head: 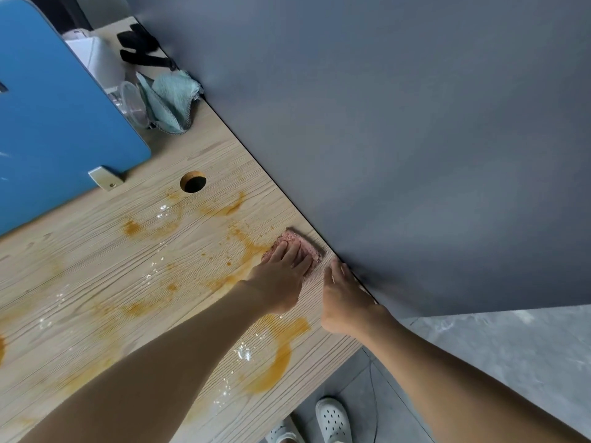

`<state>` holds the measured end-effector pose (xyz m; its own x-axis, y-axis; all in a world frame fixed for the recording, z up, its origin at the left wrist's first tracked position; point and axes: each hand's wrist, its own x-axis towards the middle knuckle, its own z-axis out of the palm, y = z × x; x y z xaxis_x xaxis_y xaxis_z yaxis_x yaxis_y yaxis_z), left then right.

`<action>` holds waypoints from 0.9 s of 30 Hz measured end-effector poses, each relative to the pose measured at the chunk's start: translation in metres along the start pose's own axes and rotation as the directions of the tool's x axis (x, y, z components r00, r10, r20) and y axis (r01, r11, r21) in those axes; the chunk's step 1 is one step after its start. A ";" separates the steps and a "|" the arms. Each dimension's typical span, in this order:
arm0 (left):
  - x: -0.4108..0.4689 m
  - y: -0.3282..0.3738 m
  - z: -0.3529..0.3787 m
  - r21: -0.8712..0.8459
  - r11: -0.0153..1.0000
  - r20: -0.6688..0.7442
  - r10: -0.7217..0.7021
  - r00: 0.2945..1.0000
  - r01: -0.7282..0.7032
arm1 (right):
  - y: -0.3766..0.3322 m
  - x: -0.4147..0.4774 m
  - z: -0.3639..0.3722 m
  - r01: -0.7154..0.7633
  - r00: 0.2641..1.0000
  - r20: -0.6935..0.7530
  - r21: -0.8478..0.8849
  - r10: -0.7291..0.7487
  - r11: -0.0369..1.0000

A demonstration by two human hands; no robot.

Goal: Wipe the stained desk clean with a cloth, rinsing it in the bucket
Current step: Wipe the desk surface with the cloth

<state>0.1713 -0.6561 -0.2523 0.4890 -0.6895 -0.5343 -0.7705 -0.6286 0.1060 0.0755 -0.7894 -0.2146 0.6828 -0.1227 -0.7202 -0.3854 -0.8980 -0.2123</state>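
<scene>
Directly beneath the left hand [281, 278] lies pink cloth [311, 251].

left hand [281, 282] pressing pink cloth [295, 249] flat on stained desk [96, 260], right hand [343, 298] resting at desk edge by grey wall [415, 139]

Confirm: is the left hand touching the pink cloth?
Touching. The head view shows the left hand laid flat on the pink cloth, its fingers overlapping the fabric with no gap.

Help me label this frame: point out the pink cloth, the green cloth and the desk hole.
pink cloth [315, 253], head view, its bare far edge
green cloth [172, 97], head view, middle fold
desk hole [193, 183], head view, dark centre
</scene>
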 end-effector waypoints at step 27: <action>0.000 -0.037 -0.010 -0.035 0.999 -0.006 -0.001 1.000 0.001 | -0.020 0.014 -0.027 0.010 0.992 0.123 -0.064 -0.002 0.998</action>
<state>0.2037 -0.6360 -0.2478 0.4924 -0.6910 -0.5292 -0.7551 -0.6415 0.1350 0.1091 -0.7840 -0.2025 0.6019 -0.0675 -0.7957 -0.3376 -0.9245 -0.1769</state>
